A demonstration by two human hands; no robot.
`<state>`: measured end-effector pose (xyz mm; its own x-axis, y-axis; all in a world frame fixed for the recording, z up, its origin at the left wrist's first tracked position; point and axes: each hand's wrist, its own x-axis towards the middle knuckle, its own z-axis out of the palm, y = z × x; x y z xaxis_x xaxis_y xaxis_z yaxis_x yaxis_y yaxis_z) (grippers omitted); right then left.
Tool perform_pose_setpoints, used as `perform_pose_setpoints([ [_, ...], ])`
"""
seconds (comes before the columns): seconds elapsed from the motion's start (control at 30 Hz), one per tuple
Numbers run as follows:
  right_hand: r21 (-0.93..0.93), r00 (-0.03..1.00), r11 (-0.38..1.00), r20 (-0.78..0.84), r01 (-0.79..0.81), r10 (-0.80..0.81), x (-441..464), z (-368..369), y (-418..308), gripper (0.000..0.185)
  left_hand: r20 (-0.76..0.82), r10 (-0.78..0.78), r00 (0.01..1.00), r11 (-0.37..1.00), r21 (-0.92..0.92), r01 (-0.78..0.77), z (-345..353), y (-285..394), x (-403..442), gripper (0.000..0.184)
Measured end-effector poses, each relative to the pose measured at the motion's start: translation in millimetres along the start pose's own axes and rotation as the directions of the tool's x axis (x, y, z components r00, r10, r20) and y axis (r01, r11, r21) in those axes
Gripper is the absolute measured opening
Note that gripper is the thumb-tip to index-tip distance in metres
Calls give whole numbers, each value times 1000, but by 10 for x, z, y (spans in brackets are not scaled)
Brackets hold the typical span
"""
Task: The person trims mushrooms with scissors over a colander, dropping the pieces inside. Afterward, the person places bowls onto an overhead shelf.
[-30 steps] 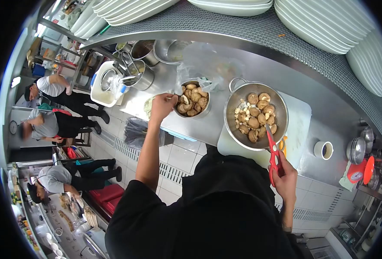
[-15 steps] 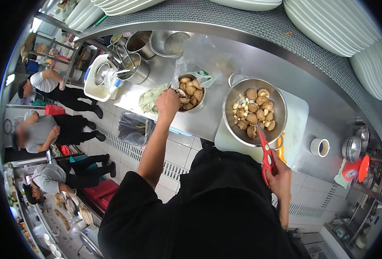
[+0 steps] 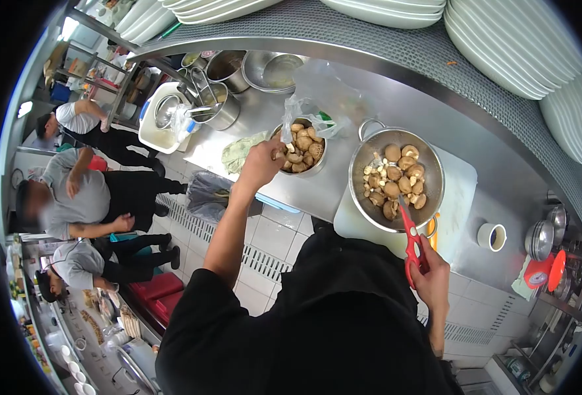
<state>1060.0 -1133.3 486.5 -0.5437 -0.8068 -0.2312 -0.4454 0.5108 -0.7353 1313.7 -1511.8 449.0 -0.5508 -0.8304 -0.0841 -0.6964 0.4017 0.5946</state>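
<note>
My left hand (image 3: 263, 160) is at the left rim of a steel pot (image 3: 318, 164) full of brown mushrooms (image 3: 309, 142). Its fingers are closed together, and what they pinch is too small to make out. My right hand (image 3: 430, 272) grips red-handled scissors (image 3: 411, 245), whose blades point into a steel colander (image 3: 359, 192). Whole mushrooms (image 3: 392, 190) and small pale stem pieces (image 3: 372, 172) lie in that colander. It stands on a white cutting board (image 3: 459, 191), with an orange-handled tool (image 3: 434, 232) partly hidden beside it.
A clear plastic bag (image 3: 324, 85) lies behind the pot. To the left are a green cloth (image 3: 240, 153), metal pots (image 3: 224, 112) and a white tub (image 3: 156, 133). A white cup (image 3: 492, 237) stands at right. Plates (image 3: 515, 46) line the shelf. Three people stand at far left.
My left hand has moved from beside the pot to its rim and mushrooms. The scissors remain in my right hand over the colander. One co-worker at far left has moved closer.
</note>
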Motion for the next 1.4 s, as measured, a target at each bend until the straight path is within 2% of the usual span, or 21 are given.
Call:
perform_pose_setpoints([
  [0.03,-20,1000,1000,6,0,0,6,-15,7,64,-59,81,995,996,52,-78,52,-38,-11,20],
  [0.07,-24,1000,1000,4,0,0,13,-19,8,64,-61,83,995,996,48,-80,121,-56,13,20],
  [0.17,-28,1000,1000,-11,8,-8,8,3,11,64,-50,17,999,989,145,-10,282,-50,23,20],
  [0.23,-2,1000,1000,-15,8,-9,15,11,11,63,-19,-54,998,961,272,57,305,-19,88,24],
  [0.27,0,1000,1000,-18,11,-11,25,7,-3,63,-22,-51,998,961,273,55,278,-8,111,24],
  [0.33,-11,1000,1000,-17,-18,18,7,-20,-28,63,66,-218,974,963,173,204,214,17,154,26],
  [0.47,-6,998,1000,-55,-25,25,0,9,54,63,179,-280,943,960,86,268,29,64,201,26],
  [0.53,-12,997,998,-51,-57,56,-26,19,92,63,133,-71,989,988,147,51,1,21,163,21],
  [0.57,-9,996,998,-58,-65,64,-41,21,77,63,141,-64,988,988,149,42,-15,4,154,21],
  [0.63,-14,995,997,-51,-82,81,-40,5,20,63,269,136,953,986,54,-156,-39,-8,180,15],
  [0.8,3,994,996,-60,-87,87,-54,20,18,63,220,126,967,988,58,-142,108,-93,196,9],
  [0.87,3,995,996,-40,-92,92,-58,6,3,63,159,199,967,969,113,-218,199,-172,178,7],
  [0.93,39,996,998,-71,-51,54,-63,38,34,63,180,187,966,974,93,-206,363,-320,134,7],
  [1.1,25,990,996,-111,-90,92,-40,29,51,62,178,156,972,974,135,-181,328,-81,125,10],
  [1.17,12,988,998,-139,-69,70,-56,23,73,61,88,157,984,957,232,-173,200,49,82,15],
  [1.2,16,986,997,-147,-77,78,-57,20,77,61,95,166,981,955,233,-185,159,170,83,15],
  [1.27,56,980,994,-174,-90,98,-72,-6,84,61,5,244,970,967,70,-243,195,527,3,18],
  [1.3,50,981,995,-169,-88,96,-79,-1,101,61,7,365,931,930,56,-365,316,714,-3,16],
  [1.33,51,978,995,-184,-90,98,-71,21,123,61,-7,363,932,932,-12,-363,515,962,-53,11],
  [1.37,54,975,995,-201,-86,95,-45,31,130,61,105,371,923,926,-114,-359,662,1232,-69,11],
  [1.4,50,978,996,-194,-73,81,-25,31,119,61,154,432,888,901,-103,-421,928,1383,-76,15],
])
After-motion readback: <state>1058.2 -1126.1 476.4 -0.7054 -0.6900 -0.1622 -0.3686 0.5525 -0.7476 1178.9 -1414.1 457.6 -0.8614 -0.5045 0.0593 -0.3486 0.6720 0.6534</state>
